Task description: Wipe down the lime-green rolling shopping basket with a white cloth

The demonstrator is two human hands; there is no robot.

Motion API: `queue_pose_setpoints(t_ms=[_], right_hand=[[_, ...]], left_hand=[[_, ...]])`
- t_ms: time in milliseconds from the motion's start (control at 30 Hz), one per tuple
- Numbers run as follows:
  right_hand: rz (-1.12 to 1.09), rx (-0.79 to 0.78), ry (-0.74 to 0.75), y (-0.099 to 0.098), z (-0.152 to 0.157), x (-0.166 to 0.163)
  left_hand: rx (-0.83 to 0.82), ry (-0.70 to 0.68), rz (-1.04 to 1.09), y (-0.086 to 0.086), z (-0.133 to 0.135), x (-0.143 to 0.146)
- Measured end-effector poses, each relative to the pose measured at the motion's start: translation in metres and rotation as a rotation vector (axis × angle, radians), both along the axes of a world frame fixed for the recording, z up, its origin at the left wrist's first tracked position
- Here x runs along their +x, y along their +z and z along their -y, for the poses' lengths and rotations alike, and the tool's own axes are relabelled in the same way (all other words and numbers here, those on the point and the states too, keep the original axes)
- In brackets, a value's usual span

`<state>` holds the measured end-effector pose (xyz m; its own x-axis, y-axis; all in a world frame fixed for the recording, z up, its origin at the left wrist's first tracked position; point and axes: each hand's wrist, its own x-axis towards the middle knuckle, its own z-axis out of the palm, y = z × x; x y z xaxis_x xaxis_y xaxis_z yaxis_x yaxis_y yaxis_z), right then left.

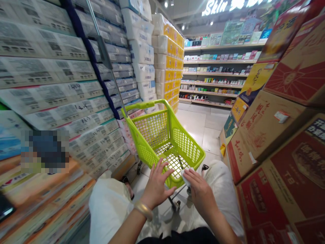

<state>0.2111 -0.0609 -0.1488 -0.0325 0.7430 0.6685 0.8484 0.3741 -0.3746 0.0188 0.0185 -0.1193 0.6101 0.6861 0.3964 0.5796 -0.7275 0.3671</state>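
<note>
A lime-green shopping cart (188, 149) with a perforated basket stands in front of my knees, its inside showing bare mesh. My left hand (159, 183) is open at the basket's near end, with fingers spread and nothing held; whether the fingertips touch the rim I cannot tell. A gold-coloured bangle (143, 210) circles that wrist. Just to its right, my right hand (200, 189) has its fingers together over a small white tissue (186, 177), mostly hidden under them. The tissue is beside the basket's near right corner.
Stacked packs (48, 67) rise along the left, with yellow-and-white tissue packs (170, 61) farther back. Cardboard cartons (269, 125) crowd the right side. Shelves of small products (218, 61) stand at the far end, beyond the tiled floor (195, 122). A dark phone-like object (6, 208) lies far left.
</note>
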Motion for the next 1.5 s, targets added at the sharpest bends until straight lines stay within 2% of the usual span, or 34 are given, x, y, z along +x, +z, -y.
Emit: queue_pose_setpoints(t_ms=[167, 400, 600, 867, 1100, 1167, 1367, 1500], right_hand=[[0.008, 0.015, 0.131, -0.006, -0.004, -0.018], [-0.044, 0.028, -0.047, -0.011, -0.008, 0.004], [0.005, 0.032, 0.143, -0.008, -0.005, -0.017], [-0.068, 0.053, -0.055, -0.015, -0.004, 0.019], [-0.022, 0.031, 0.116, -0.01, 0.003, -0.01], [-0.021, 0.026, 0.1, -0.011, 0.003, -0.005], [-0.032, 0.071, -0.093, -0.015, -0.003, 0.023], [-0.02, 0.047, 0.001, -0.012, -0.003, 0.0]], left_hand=[[0.008, 0.071, 0.045, -0.005, 0.0, 0.005], [0.032, 0.106, 0.088, -0.013, -0.001, 0.003], [0.045, 0.107, 0.152, -0.019, 0.004, 0.004], [0.038, 0.078, 0.131, -0.018, 0.005, 0.003], [0.022, 0.039, 0.156, -0.017, 0.009, 0.005], [0.013, 0.03, 0.16, -0.018, 0.007, 0.004], [0.006, 0.013, 0.144, -0.018, -0.001, -0.001], [0.03, 0.006, 0.128, -0.017, -0.008, -0.001]])
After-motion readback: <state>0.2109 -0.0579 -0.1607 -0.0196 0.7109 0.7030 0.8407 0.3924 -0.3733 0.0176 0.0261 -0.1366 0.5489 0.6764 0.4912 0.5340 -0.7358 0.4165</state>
